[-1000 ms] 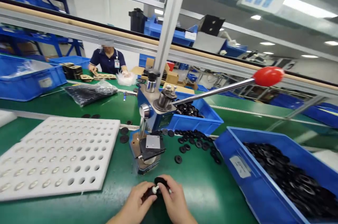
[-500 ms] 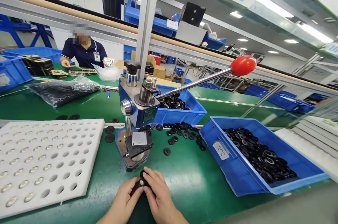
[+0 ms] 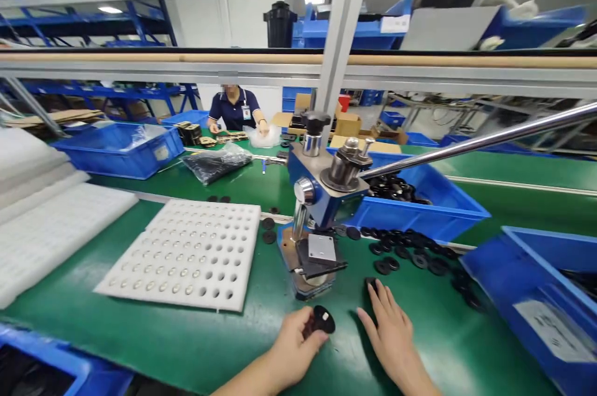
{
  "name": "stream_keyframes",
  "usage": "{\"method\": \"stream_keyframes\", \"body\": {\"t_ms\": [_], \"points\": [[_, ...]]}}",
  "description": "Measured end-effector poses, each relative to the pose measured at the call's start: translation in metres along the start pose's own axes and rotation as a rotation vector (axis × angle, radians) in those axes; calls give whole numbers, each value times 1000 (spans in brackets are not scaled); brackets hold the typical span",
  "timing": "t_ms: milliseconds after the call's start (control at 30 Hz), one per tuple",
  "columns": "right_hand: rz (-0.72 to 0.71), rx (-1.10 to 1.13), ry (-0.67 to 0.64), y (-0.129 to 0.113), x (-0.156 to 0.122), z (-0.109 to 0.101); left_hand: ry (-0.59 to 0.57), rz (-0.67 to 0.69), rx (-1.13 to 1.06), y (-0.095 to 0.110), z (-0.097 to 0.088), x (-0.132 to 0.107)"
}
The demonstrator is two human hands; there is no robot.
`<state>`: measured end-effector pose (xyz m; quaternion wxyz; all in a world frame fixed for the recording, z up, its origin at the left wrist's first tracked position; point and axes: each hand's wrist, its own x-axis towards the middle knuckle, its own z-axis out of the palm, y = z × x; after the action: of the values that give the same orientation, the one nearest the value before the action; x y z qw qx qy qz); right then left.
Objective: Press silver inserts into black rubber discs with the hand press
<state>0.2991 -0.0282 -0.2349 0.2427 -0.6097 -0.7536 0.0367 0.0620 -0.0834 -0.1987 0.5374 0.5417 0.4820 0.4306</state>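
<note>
One black disc (image 3: 323, 319) sits pinched between the thumb and fingers of my left hand (image 3: 296, 343), tilted up off the green tabletop (image 3: 153, 335), a small white stub showing near its middle; at two o'clock from it, my right hand (image 3: 389, 327) lies palm down, fingers spread and thumb held apart, the index fingertip at a small dark piece (image 3: 370, 282) that I touch but do not seem to grip; I judge the step in hand to be getting at that second part while the disc waits in my left; the next move, as I read it, calls for closing thumb and fingers on the dark piece and keeping the disc steady, so that the stub does not get knocked; just beyond the disc, at twelve o'clock, stands the lever press (image 3: 305, 193), a grey metal plate (image 3: 321, 248) over its base; more black rings (image 3: 420, 259) lie scattered at two o'clock, near a blue bin (image 3: 504, 284) at three; at ten o'clock the white foam tray (image 3: 239, 298) carries silvery round parts in its left pockets, with bare holes along its right; farther off, at eleven, a co-worker (image 3: 236, 111) sits across the bench.
</note>
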Motion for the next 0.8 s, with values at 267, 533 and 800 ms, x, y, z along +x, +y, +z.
{"method": "stream_keyframes", "body": {"t_ms": [267,533,800], "points": [[-309,61,83,-18,-24,9,34,5,-123,9,-2,3],[-156,311,169,-58,-12,-11,61,22,-47,4,-9,1],[-37,293,27,-56,-19,-7,87,-25,-117,4,-10,0]]}}
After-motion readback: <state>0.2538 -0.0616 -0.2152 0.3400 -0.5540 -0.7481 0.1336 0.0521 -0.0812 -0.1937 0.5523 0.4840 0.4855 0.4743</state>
